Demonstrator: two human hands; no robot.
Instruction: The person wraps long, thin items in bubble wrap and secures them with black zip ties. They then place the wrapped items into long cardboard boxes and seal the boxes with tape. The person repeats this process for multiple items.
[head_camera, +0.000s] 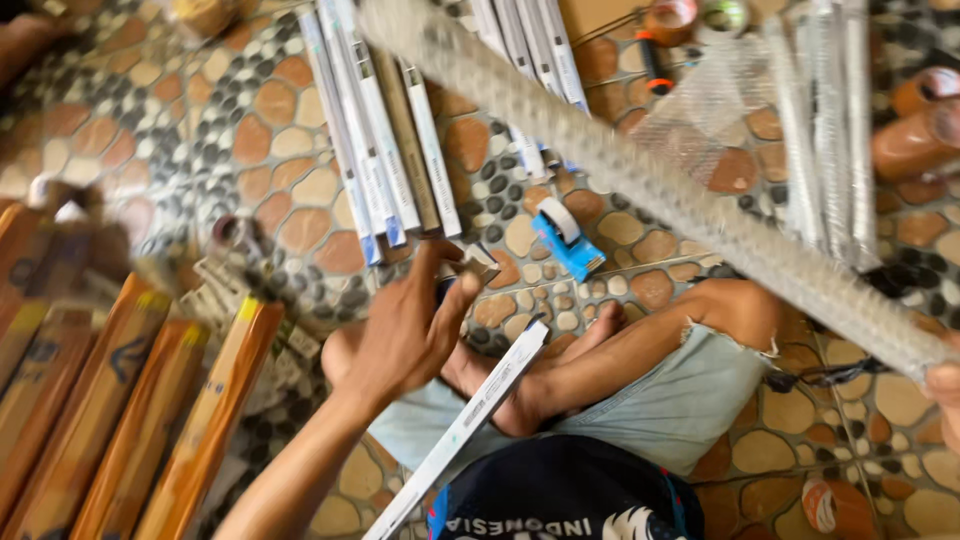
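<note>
- Head view: the person sits cross-legged on a pebble-pattern floor (300, 180), looking down at both hands.
- The left hand (405, 325) is partly closed, its fingers curled around a small dark object at the fingertips; the blur hides what this object is.
- The right hand (945, 400) shows only at the frame edge. It touches the near end of a long tube wrapped in bubble film (640, 175), but I cannot tell how far it is closed.
- The wrapped tube goes diagonally from that hand up to the top of the frame, well above the floor and apart from the left hand.
- A long white box (470, 420) lies across the lap, just under the left hand.
- A blue tape dispenser (565, 240) stands on the floor, near the left hand and in front of the feet.
- More white boxes (390, 150) lie beyond it; brown cardboard boxes (150, 400) lie on the left side.
- To handle it well, I judge the long tube needs support near its middle, because one end alone lets it swing.
</note>
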